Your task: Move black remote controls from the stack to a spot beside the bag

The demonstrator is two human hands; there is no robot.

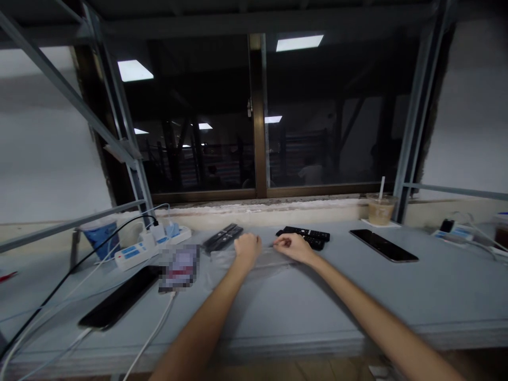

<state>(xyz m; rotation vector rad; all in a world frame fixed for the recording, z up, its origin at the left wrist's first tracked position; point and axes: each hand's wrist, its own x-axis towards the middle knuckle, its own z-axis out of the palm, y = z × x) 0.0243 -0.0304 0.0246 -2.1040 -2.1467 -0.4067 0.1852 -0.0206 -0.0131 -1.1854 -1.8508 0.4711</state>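
Observation:
A thin clear plastic bag (264, 259) is stretched low over the grey table between my hands. My left hand (248, 248) is closed on its left part, the fingers curled and partly hidden. With thumb and fingers pinched together, my right hand (292, 247) grips the bag's right part. Just left of my left hand lies a dark remote control (224, 237) that looks wrapped in clear film. Behind my right hand are black remote controls (313, 234), overlapping one another and partly covered by the hand.
A black phone (383, 245) lies to the right, near a drink cup with a straw (380, 209). On the left are a cabled phone (121, 299), a blurred-out phone (180, 267), a white power strip (137, 254) and a blue cup (99, 235). Metal posts flank the window.

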